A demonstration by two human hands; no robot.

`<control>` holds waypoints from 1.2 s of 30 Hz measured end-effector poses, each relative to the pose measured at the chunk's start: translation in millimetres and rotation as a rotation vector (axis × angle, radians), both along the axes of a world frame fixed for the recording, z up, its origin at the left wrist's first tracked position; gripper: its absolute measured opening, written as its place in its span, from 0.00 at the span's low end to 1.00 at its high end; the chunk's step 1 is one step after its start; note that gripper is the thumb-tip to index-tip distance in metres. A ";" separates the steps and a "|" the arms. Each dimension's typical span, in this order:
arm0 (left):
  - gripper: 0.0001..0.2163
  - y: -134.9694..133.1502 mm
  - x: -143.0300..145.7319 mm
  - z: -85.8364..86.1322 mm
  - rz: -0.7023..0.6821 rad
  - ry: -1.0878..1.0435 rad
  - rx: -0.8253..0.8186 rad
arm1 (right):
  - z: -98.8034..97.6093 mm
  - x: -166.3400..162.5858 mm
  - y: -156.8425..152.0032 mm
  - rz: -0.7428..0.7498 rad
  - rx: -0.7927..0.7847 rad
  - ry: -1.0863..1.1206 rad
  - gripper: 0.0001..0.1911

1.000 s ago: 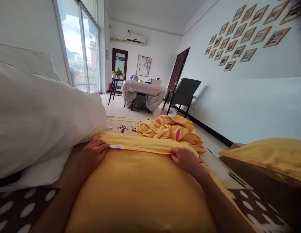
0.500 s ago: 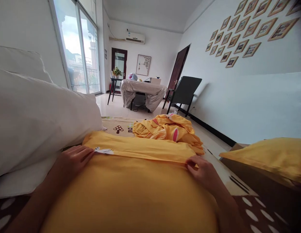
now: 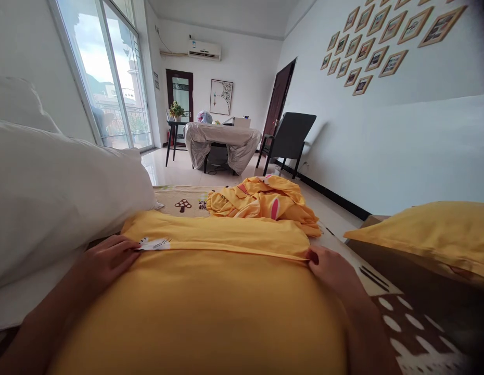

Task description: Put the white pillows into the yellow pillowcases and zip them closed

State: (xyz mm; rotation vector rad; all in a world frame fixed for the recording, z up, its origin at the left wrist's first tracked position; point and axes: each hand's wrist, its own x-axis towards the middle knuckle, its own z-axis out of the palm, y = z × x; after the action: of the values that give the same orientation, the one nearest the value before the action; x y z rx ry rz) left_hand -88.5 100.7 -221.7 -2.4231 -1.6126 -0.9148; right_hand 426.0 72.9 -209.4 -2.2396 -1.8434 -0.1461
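A plump yellow pillowcase (image 3: 211,307) fills the lower middle of the view, with a folded edge running across it and a white printed patch near its left end. At the left end of that edge, my left hand (image 3: 111,260) pinches the cloth between thumb and fingers. My right hand (image 3: 330,268) grips the right end of the same edge, fingers curled closed. The edge is stretched nearly straight between the hands. What fills the pillowcase is hidden.
White pillows (image 3: 66,187) are piled at the left. Beyond the pillowcase lies crumpled yellow bedding (image 3: 261,200) on a patterned bed cover (image 3: 175,200). A yellow pillow (image 3: 429,232) rests at the right. Farther off stand a covered table (image 3: 222,133) and a dark chair (image 3: 291,136).
My hands have moved slightly apart, and the edge between them is straighter and tauter. Both hands keep hold of the pillowcase. The view has shifted a little.
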 end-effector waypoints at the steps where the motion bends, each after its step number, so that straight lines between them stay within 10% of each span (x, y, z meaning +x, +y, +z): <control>1: 0.11 1.4 -1.4 -1.5 0.014 -0.017 -0.030 | 0.7 -0.1 -0.5 -0.021 -0.007 0.008 0.05; 13: 0.17 2.8 0.5 -2.0 -0.019 0.004 -0.049 | -9.7 -8.4 11.3 -0.100 -0.020 -0.034 0.04; 18: 0.17 -0.9 3.5 1.9 0.002 -0.050 -0.108 | -19.3 -26.4 9.1 -0.032 0.243 -0.024 0.08; 22: 0.15 -2.4 4.3 3.6 0.004 -0.148 -0.164 | -4.8 -91.8 -13.8 0.269 0.488 0.146 0.07; 28: 0.13 -11.5 12.3 13.4 0.065 -0.182 -0.190 | 36.4 -226.4 -37.1 1.017 0.151 -0.031 0.18; 36: 0.11 -11.7 15.8 11.4 0.109 -0.127 -0.106 | 39.3 -321.2 9.5 1.066 0.014 -0.345 0.10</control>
State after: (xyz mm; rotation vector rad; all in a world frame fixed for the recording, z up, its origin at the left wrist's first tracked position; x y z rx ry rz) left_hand -72.7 89.0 -210.3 -2.3588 -1.8626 -1.0077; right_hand 104.7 82.4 -170.1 -0.9913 -2.9026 -0.3458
